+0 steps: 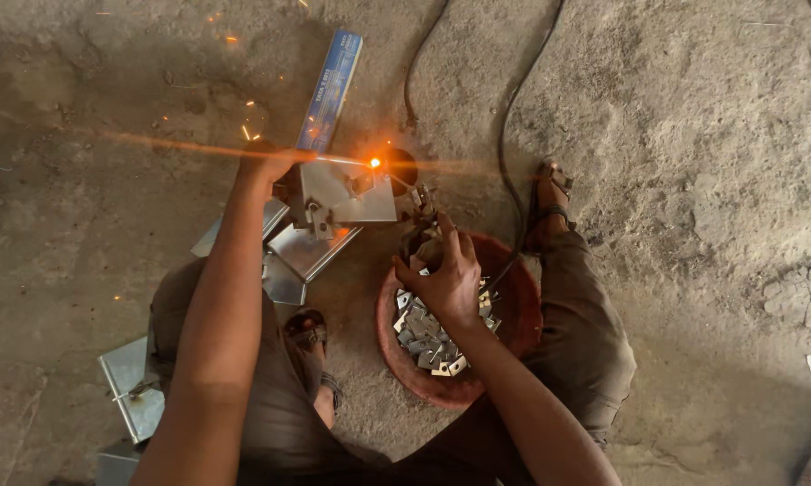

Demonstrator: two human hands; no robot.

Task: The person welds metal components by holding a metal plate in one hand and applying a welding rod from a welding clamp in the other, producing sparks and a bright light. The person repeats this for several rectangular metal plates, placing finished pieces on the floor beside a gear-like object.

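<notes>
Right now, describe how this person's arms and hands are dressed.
Both arms are bare to the frame's edge: no sleeves show. The left hand and right hand wear no gloves; no rings, watch or bands are visible. Below are brown trousers and strapped sandals.

We steady a sheet-metal piece [347, 193] with our left hand [266, 162]; our right hand [441, 274] grips a welding holder [421, 216], sparking there.

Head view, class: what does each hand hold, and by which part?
The right hand grips a welding electrode holder by its handle. The left hand presses on the sheet-metal piece at its far-left edge; a closed grip cannot be told.
</notes>
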